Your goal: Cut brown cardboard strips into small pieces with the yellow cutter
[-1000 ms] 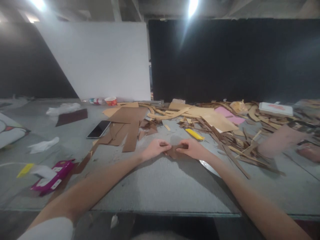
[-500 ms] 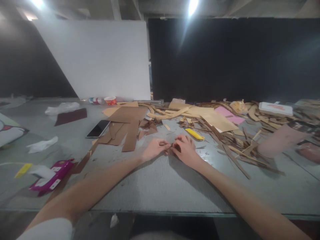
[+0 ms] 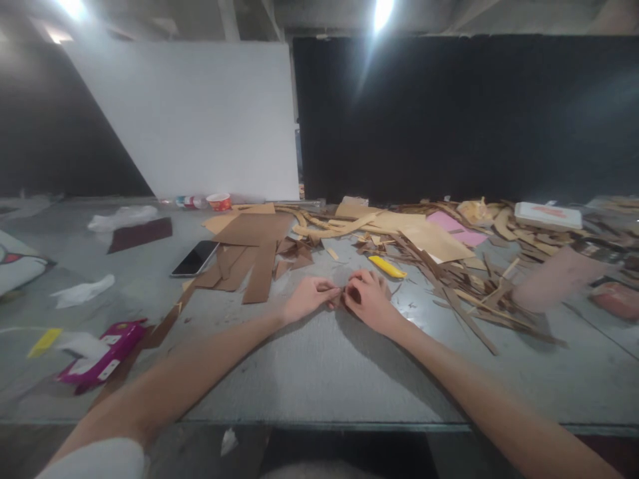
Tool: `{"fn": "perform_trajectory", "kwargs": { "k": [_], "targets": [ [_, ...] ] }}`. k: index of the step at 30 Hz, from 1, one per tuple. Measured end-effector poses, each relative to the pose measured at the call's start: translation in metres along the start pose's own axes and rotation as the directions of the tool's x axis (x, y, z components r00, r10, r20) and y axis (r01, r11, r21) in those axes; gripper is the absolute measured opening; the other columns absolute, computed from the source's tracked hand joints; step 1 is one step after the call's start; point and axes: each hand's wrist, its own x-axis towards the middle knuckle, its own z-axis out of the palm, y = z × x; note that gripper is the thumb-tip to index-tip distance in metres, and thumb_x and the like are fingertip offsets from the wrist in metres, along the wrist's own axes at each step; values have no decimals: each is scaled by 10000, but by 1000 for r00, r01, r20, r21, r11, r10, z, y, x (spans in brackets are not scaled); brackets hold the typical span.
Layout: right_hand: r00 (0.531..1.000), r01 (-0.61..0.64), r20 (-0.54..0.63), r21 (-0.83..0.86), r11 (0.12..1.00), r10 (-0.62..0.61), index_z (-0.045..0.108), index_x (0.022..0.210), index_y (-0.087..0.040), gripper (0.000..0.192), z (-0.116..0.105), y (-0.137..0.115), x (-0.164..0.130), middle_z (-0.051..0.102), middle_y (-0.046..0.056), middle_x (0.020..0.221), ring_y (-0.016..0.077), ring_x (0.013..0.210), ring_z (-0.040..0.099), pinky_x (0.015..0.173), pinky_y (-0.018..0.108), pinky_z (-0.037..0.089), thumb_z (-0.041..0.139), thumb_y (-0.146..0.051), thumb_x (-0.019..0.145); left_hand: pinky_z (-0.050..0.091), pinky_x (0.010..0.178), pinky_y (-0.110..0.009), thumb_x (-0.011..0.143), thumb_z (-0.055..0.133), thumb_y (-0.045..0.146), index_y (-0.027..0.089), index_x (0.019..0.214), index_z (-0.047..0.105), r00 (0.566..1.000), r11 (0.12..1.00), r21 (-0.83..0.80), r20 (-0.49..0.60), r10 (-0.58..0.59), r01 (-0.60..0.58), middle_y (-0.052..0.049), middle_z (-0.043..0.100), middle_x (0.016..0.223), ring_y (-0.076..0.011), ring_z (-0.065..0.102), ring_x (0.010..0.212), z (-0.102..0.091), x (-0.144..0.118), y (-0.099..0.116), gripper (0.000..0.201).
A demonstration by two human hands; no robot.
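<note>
Head view: a small dark brown flat piece, likely card or leather (image 3: 341,297), was held between both hands, low over the grey, smooth-topped table (image 3: 319,379), mostly hidden by fingers. The thumb and fingers of the left hand (image 3: 308,297) were pinched together on its left side. The right hand (image 3: 370,299) was curled, thumb and index tips closed together at the other side; how much was gripped there could not be told.

Main risk: slip or tear. With only small edges pinched, the piece could be creased or split if pulled unevenly. If dropped, it could be lost among the similar brown angular scraps (image 3: 299,251) just beyond the hands.

Second: the yellow, slim, elongated object (image 3: 387,267), possibly a cutter, lay near the right hand. No blade could be made out; if one was exposed, knuckles could be nicked on a careless reach.

Third: the long brown flat strip (image 3: 167,326) was partly covered by the left forearm and could be dragged by a sleeve or elbow, nudging the magenta plastic block with white panels (image 3: 122,332) beside it.
</note>
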Motion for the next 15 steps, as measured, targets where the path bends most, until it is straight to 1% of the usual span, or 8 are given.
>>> {"fn": "perform_trajectory", "kwargs": {
  "k": [4, 9, 12, 15],
  "targets": [
    [1000, -3, -24, 10, 1000, 4, 720, 986, -246, 51, 4, 0, -2, 676, 99, 1292, 313, 1194, 578, 1013, 473, 411, 687, -271, 1016, 625, 744, -304, 852, 855, 669, 164, 930, 795, 1000, 1000, -10, 3, -11, 11, -54, 805, 823, -180, 752, 727, 0, 0, 1, 515],
    [999, 18, -31, 48, 999, -16, 719, 885, -237, 142, 7, 0, -2, 699, 99, 1237, 312, 1142, 587, 970, 471, 409, 678, -260, 1019, 632, 754, -321, 856, 868, 637, 141, 937, 796, 1000, 1000, -21, -7, -18, 18, -85, 808, 831, -190, 757, 733, 0, 0, -2, 508],
    [998, 21, -60, 64, 998, -17, 717, 871, -233, 149, 9, 0, -2, 707, 99, 1192, 302, 1104, 589, 939, 456, 399, 680, -268, 1012, 630, 752, -314, 845, 876, 628, 153, 929, 795, 1000, 1000, -20, -17, -22, 21, -70, 807, 834, -186, 755, 735, 0, 1, -3, 489],
    [997, 30, -71, 73, 997, -25, 723, 862, -231, 155, 8, -1, -1, 716, 100, 1172, 302, 1107, 594, 929, 447, 387, 689, -277, 1006, 621, 743, -302, 851, 871, 614, 164, 921, 790, 1000, 1000, -5, -11, -28, 28, -59, 807, 835, -180, 757, 726, 0, 1, -3, 463]
  ]
}}
